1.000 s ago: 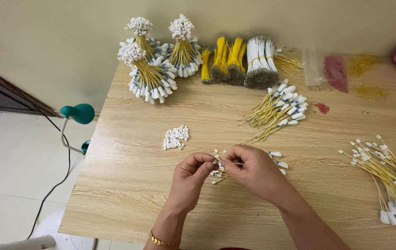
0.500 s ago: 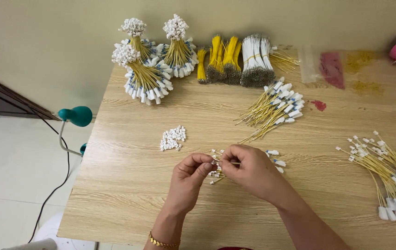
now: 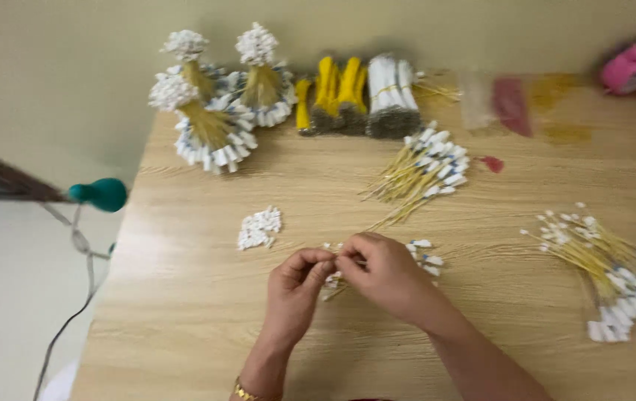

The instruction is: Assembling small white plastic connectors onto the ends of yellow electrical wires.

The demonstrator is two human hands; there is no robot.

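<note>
On the pale wooden table (image 3: 184, 312), a small heap of white plastic connectors (image 3: 258, 227) is seen left of the hands, loose yellow wire bundles (image 3: 418, 171) beyond. A thin yellow wire with white ends (image 3: 333, 278) is pinched between the left hand (image 3: 299, 286) and right hand (image 3: 381, 271), near the table's middle.

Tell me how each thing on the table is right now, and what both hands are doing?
left hand: fingers pinched on small yellow wires
right hand: fingers pinched on the same wires
small yellow wires: lying loose under the hands
white connector pile: heaped, untouched
middle wire bunch: fanned out flat
right wire bunch: fanned out flat
tied bundles: bound, standing by the wall
wooden table: bare here
</note>
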